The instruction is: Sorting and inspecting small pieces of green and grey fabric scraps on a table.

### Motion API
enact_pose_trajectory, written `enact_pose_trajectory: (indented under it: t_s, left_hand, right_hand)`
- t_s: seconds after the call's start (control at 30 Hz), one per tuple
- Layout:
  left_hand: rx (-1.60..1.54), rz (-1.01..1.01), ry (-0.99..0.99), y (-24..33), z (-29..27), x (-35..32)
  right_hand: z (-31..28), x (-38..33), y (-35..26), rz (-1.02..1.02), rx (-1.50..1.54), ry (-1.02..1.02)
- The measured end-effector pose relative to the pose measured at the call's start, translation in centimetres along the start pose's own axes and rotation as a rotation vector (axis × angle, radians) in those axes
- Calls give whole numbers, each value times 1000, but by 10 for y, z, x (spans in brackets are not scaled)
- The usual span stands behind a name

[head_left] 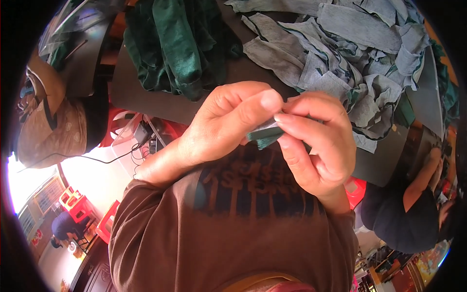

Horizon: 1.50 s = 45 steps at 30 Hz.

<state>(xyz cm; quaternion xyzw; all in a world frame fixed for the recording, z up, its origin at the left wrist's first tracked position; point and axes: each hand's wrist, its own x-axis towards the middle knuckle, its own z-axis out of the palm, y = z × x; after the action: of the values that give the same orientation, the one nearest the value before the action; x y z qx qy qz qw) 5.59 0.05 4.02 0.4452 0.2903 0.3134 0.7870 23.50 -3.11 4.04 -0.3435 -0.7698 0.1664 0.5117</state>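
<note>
The fingers (265,104) of the left hand (219,129) are pinched shut on one end of a small green and grey cloth scrap (264,135), and the right hand (316,141) closes its thumb and forefinger on the other end, so the scrap sits between both hands, held up close to the person's chest and well above the counter (146,100). It looks thin, light and limp, likely to fold or slip unless gripped near its edges, where the two layers meet. Beyond the hands, a heap of dark green velvet cloth (177,44) lies on the counter to the left, and a larger pile of grey and green cloth pieces (350,48) spreads to the right. Other people sit at either side.
</note>
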Motion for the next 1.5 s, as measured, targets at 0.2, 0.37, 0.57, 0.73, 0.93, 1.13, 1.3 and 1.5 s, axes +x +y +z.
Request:
enact_pose_trajectory:
  t_s: [0.2,0.37,0.57,0.73,0.93,1.13,1.3,1.5]
  left_hand:
    - [151,100,91,-1,2,-2]
    - [151,232,78,-10,3,-3]
    - [195,417,49,-13,4,0]
    - [559,563,-3,-18,-2,10]
    - [93,290,213,-2,7,5]
    - [70,384,352,4,7,17]
    - [10,296,345,0,15,25]
    - [129,61,51,-15,8,7]
  right_hand:
    - [5,-11,-7,341,402,223]
    - [2,-14,-10,407,521,225]
    - [4,-17,-13,458,600,256]
    - [7,-16,-13,591,878,274]
    - [5,-16,-14,654,531,-1]
    - [-2,-32,-6,651,502,-129]
    - [-6,-22,-20,999,970,121]
    - [-1,-7,-14,1015,1095,498]
